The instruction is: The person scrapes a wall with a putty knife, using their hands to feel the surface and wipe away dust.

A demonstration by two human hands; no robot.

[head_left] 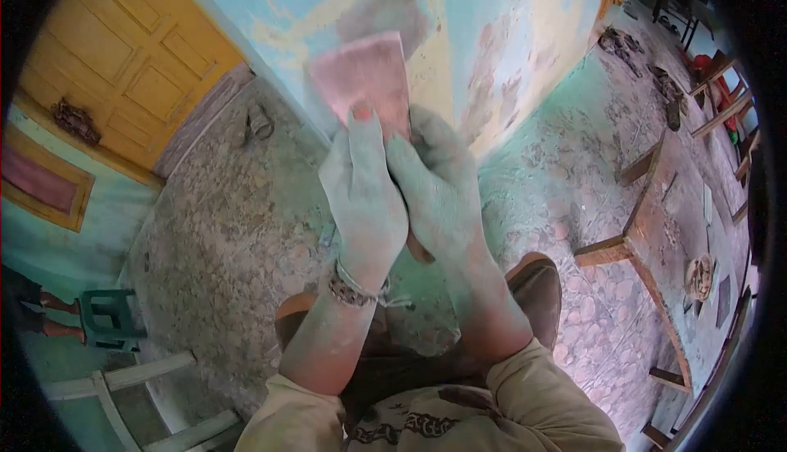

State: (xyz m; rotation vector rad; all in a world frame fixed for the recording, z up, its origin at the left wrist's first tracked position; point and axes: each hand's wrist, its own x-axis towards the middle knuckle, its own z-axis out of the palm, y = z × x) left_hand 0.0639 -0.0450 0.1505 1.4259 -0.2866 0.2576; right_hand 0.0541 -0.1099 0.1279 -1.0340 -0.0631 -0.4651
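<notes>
A pinkish, roughly rectangular piece of sandpaper [365, 79] is held up in front of me, near the corner of the wall. My left hand [365, 181] pinches its lower edge, with the thumb lying on its face. Close against it, my right hand [438, 173] is closed at the lower right corner of the sheet, the thumb on the edge and the fingers curled behind. Pale dust coats both hands. Behind the sheet, the blue and yellow wall [303, 9] shows a grey-brown patch.
At the left is a yellow panelled door [123, 50], with a green plastic stool [111, 317] below and a person's legs [61, 317] beside it. A wooden ladder-like frame [123, 382] lies lower left. A wooden table [689, 263] stands right. Shoes [259, 120] rest on the dusty floor.
</notes>
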